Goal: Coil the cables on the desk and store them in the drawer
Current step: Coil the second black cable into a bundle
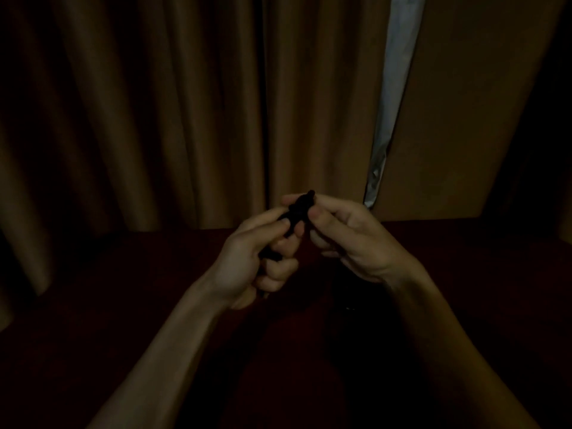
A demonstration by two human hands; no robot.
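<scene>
Black cable (297, 212), bunched, held in mid-air over the dark red desk (123, 305). Clasped in curled fingers of the left hand (253, 261) at 7 o'clock, pinched near its tip by the right hand (349, 239) at 4 o'clock. Tan curtains (154, 103) at 12 o'clock.

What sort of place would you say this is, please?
Likely a dim bedroom or hotel room: full-length tan curtains hang drawn, a pale gap between them, behind a dark red desk.
</scene>
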